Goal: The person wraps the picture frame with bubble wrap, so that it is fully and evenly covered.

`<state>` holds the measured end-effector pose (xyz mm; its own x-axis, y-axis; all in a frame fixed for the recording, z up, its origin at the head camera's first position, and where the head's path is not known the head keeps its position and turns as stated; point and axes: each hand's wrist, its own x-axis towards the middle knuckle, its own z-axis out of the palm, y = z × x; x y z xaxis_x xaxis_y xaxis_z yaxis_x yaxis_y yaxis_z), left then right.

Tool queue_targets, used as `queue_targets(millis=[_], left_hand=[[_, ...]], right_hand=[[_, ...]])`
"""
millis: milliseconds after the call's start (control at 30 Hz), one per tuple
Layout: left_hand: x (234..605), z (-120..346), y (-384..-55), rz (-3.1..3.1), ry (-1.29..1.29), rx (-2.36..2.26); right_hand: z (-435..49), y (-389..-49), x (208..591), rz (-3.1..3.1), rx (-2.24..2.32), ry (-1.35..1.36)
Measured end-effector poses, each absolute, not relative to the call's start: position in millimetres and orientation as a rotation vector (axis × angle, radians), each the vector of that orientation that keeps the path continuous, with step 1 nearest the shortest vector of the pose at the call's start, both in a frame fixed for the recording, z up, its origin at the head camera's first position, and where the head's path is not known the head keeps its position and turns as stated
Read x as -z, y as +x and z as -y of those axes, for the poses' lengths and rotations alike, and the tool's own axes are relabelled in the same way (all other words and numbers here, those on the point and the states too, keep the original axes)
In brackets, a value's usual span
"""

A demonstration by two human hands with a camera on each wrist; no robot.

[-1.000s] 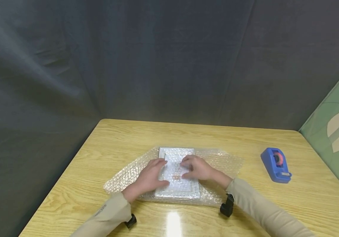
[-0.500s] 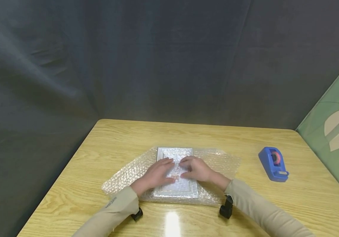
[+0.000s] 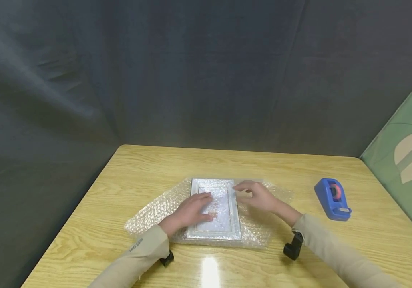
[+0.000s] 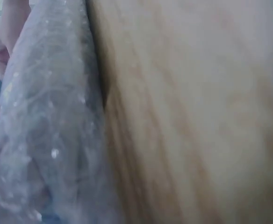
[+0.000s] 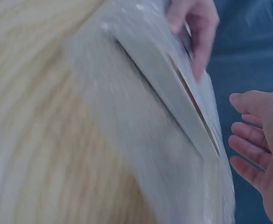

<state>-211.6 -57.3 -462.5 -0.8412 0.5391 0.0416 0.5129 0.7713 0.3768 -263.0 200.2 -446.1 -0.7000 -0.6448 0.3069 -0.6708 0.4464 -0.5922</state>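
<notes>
A silver-white picture frame (image 3: 234,224) lies on the table under bubble wrap (image 3: 159,207), which spreads out past both its sides. My left hand (image 3: 190,209) rests on the wrapped frame with its fingers extended across the left and middle part. Just off the frame's right edge, above the wrap, hovers my right hand (image 3: 258,196). In the right wrist view, that right hand (image 5: 262,140) shows loosely bent fingers with nothing between them. The left wrist view has the bubble wrap (image 4: 52,121) close up at the table's surface, and most of the left hand is hidden there.
A blue tape dispenser (image 3: 332,200) with a pink-centred roll stands at the right of the wooden table (image 3: 148,164). Dark curtains (image 3: 206,80) hang behind and to the left. A green leaf-patterned panel (image 3: 411,160) borders the right side.
My left hand first slid right over the frame, then stayed there. My right hand has left the frame's middle and moved right, past its edge. The frame and wrap look unmoved.
</notes>
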Motion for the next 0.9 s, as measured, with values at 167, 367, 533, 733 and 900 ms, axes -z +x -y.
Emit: queue_targets(millis=[167, 367, 533, 733, 900], left_hand=[[462.0, 58.1, -216.9, -2.866, 0.839, -0.604], [463.0, 59.0, -222.9, -2.863, 0.817, -0.591], [461.5, 59.0, -225.1, -2.863, 0.822, -0.612], [460.3, 57.3, -228.1, -2.863, 0.822, -0.607], [460.9, 55.8, -230.9, -2.857, 0.830, -0.612]], right_hand=[[-237.7, -267.5, 440.5, 2.680, -1.069, 0.998], [-283.7, -268.3, 438.1, 2.764, -1.034, 0.783], [-311.3, -266.1, 439.3, 2.824, -0.989, 0.646], [-326.6, -262.6, 447.4, 2.828, -0.990, 0.524], [-327.9, -258.9, 456.3, 2.836, -1.082, 0.428]])
